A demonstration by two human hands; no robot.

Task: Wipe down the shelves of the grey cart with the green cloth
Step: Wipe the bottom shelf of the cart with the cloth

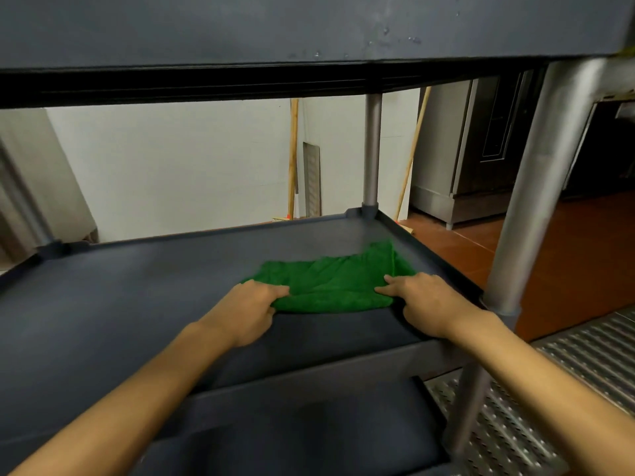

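The green cloth (330, 281) lies spread on the middle shelf (137, 297) of the grey cart, toward its right side. My left hand (247, 310) pinches the cloth's near left corner. My right hand (426, 304) pinches its near right corner, close to the shelf's right rim. The cart's top shelf (275, 25) hangs overhead and the bottom shelf (309, 424) shows below my forearms.
Grey metal posts (536, 201) stand at the cart's right corners. A perforated metal floor grate (549, 389) lies to the right over red floor tiles. Broom handles (293, 156) lean on the white wall behind, beside a steel cabinet (457, 159).
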